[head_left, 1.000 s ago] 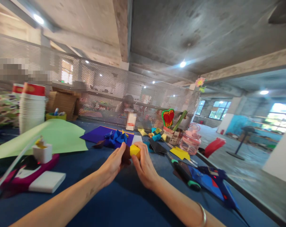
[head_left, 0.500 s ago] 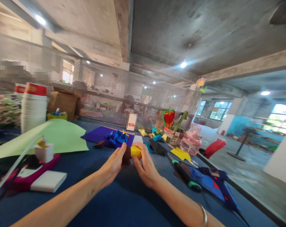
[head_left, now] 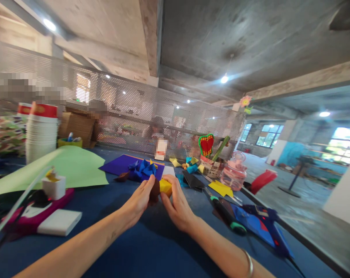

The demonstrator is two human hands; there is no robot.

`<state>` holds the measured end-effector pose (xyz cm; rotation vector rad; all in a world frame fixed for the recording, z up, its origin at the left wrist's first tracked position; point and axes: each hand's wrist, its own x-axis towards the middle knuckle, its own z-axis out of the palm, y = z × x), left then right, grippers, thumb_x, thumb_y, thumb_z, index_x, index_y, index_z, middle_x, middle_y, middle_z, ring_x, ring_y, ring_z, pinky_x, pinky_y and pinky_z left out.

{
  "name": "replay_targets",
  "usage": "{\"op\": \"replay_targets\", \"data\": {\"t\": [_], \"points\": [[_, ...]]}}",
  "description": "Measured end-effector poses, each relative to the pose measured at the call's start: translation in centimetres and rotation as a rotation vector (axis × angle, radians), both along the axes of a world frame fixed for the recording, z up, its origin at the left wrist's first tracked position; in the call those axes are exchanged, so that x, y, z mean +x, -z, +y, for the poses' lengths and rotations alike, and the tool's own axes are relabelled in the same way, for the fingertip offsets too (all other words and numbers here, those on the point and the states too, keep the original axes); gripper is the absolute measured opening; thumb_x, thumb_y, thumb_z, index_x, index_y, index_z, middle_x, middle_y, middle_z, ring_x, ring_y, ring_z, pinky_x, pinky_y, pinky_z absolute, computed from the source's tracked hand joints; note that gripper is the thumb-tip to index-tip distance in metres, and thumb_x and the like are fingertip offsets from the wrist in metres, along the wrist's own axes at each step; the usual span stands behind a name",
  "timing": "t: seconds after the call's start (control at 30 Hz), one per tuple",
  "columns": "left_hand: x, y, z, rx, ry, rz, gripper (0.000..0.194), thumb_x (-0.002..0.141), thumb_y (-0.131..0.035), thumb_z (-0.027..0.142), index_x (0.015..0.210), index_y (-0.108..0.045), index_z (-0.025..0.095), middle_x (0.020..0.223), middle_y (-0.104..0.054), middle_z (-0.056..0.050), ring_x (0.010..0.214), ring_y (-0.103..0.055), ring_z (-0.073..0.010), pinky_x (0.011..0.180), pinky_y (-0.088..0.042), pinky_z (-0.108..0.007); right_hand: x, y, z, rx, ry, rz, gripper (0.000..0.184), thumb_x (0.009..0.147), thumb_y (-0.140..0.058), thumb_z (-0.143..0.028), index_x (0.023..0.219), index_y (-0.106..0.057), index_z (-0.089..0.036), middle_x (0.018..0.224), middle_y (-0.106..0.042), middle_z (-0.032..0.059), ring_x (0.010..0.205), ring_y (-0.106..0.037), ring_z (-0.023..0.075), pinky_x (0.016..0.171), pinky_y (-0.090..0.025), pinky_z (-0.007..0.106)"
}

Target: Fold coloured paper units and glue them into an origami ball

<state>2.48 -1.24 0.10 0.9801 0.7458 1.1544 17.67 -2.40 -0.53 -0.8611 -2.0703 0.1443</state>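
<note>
My left hand is closed around a brown folded paper piece, its thumb on top. Pressed up against the brown piece is a yellow folded paper piece, which my right hand grips from the right side. Both pieces are held just above the blue table, and fingers hide part of them. Behind my hands, crumpled blue folded paper lies on purple sheets. A scrap of brown paper is left of it, and black paper lies to the right.
On the right are a glue gun, a black-and-green handled tool, yellow paper and a pink jar. Leftward sit a power strip, a white block, a green sheet and stacked paper cups. People sit beyond a mesh screen.
The yellow piece and my right fingers have shifted very slightly left, toward the brown piece. My left hand stays nearly still.
</note>
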Motion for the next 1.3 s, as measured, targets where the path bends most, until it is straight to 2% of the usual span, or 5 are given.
{"op": "replay_targets", "data": {"t": [0.2,0.4,1.03,1.2,1.3], "points": [[-0.1,0.0,0.0,0.05,-0.034,0.06,0.056,0.068,-0.06,0.071,0.087,-0.051,0.019,0.075,-0.057,-0.001,0.066,-0.052,-0.0154,0.059,-0.04,-0.028,-0.5,0.2,0.7,-0.391,-0.016,0.592,0.062,0.084,-0.059,-0.044,0.133,-0.028,-0.023,0.135,-0.043,0.0131,0.108,-0.057,0.021,0.091,-0.049,0.04],[0.0,0.1,0.5,0.174,-0.146,0.155,0.061,0.064,-0.057,0.077,0.088,-0.052,0.02,0.082,-0.058,-0.003,0.078,-0.054,-0.0205,0.061,-0.044,-0.03,-1.3,-0.3,0.7,-0.838,-0.203,1.046,0.063,0.066,-0.08,-0.036,0.117,-0.046,-0.024,0.092,-0.067,0.0002,0.076,-0.065,0.0152,0.069,-0.051,0.028],[-0.7,0.2,0.8,0.105,0.04,0.092,0.058,0.081,-0.043,0.068,0.115,-0.055,0.022,0.11,-0.061,-0.008,0.096,-0.054,-0.0223,0.079,-0.044,-0.033,-0.8,-0.4,1.0,-0.663,-0.23,0.943,0.071,0.061,-0.083,-0.021,0.122,-0.047,-0.021,0.091,-0.07,-0.0004,0.079,-0.065,0.0148,0.077,-0.049,0.029],[-1.7,-0.3,1.5,0.577,-0.345,0.485,0.043,0.076,-0.065,0.04,0.114,-0.057,0.021,0.122,-0.056,-0.01,0.111,-0.049,-0.0262,0.097,-0.035,-0.038,-0.4,-0.4,1.0,-0.616,-0.191,0.764,0.077,0.061,-0.082,-0.023,0.125,-0.041,-0.021,0.088,-0.069,0.0007,0.077,-0.066,0.0178,0.075,-0.051,0.031],[-2.2,-0.8,1.3,0.891,-0.321,0.681,0.053,0.073,-0.067,0.024,0.123,-0.05,0.024,0.122,-0.058,-0.008,0.116,-0.048,-0.0265,0.103,-0.03,-0.043,-0.1,-0.2,1.0,-0.522,-0.13,0.565,0.079,0.063,-0.08,-0.021,0.129,-0.037,-0.022,0.091,-0.068,0.0026,0.081,-0.066,0.0206,0.077,-0.052,0.035]]}}
